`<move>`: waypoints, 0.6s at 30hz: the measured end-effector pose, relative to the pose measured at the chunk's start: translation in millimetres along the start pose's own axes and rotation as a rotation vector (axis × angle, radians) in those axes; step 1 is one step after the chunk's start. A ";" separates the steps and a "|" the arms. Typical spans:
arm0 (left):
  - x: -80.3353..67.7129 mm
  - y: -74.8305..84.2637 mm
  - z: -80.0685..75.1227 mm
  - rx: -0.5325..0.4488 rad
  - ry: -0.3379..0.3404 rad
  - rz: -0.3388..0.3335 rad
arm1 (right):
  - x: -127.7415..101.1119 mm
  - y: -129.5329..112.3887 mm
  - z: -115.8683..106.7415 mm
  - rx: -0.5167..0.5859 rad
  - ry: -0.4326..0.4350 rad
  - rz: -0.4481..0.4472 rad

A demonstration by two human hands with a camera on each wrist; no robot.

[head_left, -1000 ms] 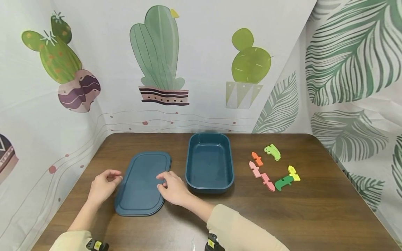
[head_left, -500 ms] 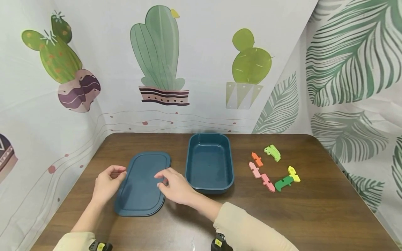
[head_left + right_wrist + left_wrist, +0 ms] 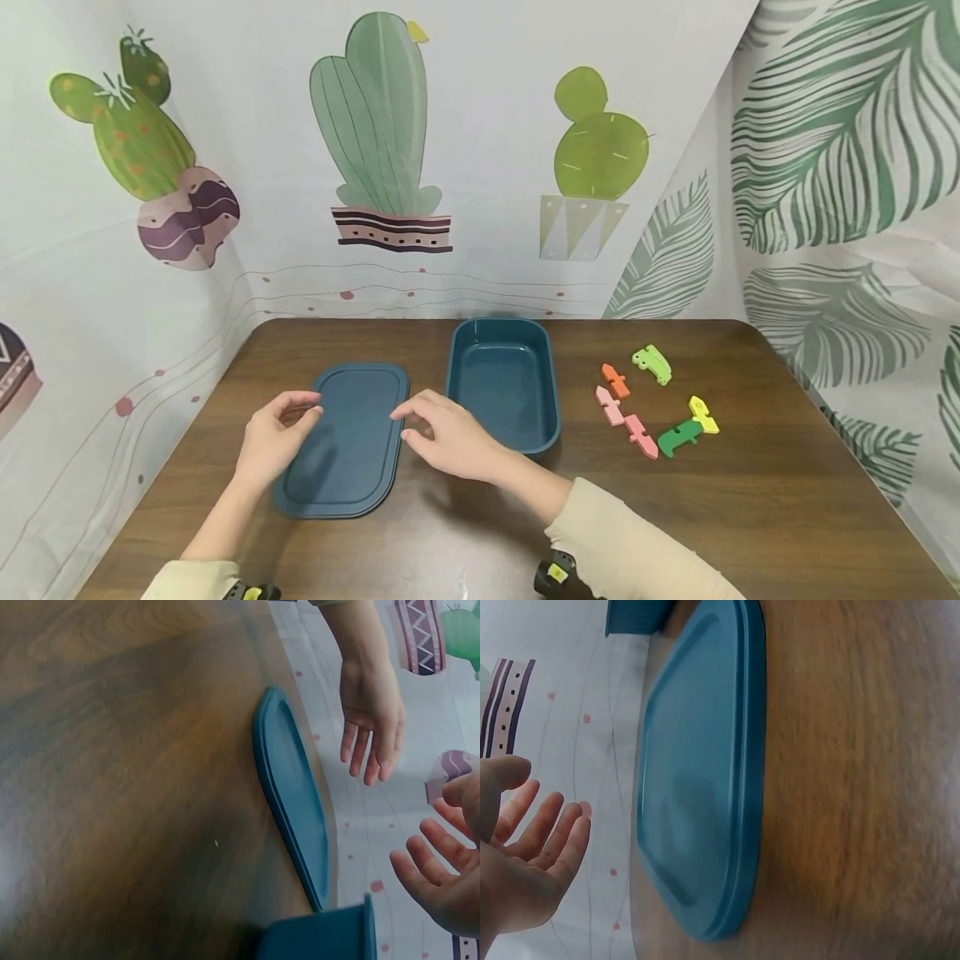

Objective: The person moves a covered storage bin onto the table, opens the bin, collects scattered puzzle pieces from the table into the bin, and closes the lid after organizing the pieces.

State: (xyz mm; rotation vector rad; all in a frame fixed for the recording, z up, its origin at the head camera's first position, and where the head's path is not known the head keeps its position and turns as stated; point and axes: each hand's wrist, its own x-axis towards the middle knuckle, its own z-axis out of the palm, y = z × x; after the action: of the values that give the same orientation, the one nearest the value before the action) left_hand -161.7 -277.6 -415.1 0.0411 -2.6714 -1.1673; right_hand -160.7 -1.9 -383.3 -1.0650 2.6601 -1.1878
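Note:
A flat blue lid [image 3: 348, 450] with rounded corners lies on the table's left half. Above its left side hovers my left hand [image 3: 272, 442], fingers loosely bent and holding nothing; the left wrist view shows air between this hand and the lid [image 3: 697, 750]. My right hand [image 3: 453, 437] hangs over the gap between the lid and the blue box [image 3: 504, 392], covering part of the box's near left corner. Nothing is between its fingers. In the right wrist view both hands stay apart from the lid [image 3: 292, 795]. The box has no lid on it and looks bare inside.
On the table's right lie several small puzzle-like pieces: a light green one [image 3: 652, 364], an orange one [image 3: 615, 381], pink ones [image 3: 641, 437], a dark green one [image 3: 679, 437] and a yellow one [image 3: 702, 415]. A printed cloth [image 3: 495, 167] hangs behind the table [image 3: 720, 517].
My left hand has moved right and slightly up, over the lid's left side. The right hand has drifted right, away from the lid toward the box. Lid, box and pieces stay put.

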 end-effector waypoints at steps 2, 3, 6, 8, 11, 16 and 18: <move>0.4 3.2 1.5 -0.016 -0.011 0.009 | -2.0 1.5 -5.9 -0.003 0.002 -0.004; 0.8 5.0 2.2 -0.024 -0.016 0.017 | -2.9 2.5 -8.6 -0.004 0.004 -0.011; 1.1 11.0 5.0 -0.041 -0.028 0.027 | -5.3 5.3 -15.4 -0.007 0.016 -0.031; 1.5 14.7 7.2 -0.052 -0.035 0.031 | -7.2 7.7 -19.2 -0.012 0.021 -0.032; 2.1 18.9 11.6 -0.068 -0.040 0.026 | -9.8 12.0 -23.8 -0.002 0.023 -0.031; 2.5 26.0 17.6 -0.115 -0.047 0.041 | -14.4 19.5 -31.5 -0.017 0.028 -0.039; 2.8 29.0 19.0 -0.143 -0.045 0.051 | -16.0 23.0 -35.1 -0.045 0.039 -0.054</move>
State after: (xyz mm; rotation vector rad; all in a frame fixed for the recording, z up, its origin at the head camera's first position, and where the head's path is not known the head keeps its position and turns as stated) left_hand -166.7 -244.4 -406.0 -0.0771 -2.6029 -1.3551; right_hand -172.0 41.1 -377.6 -1.1393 2.7170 -1.1749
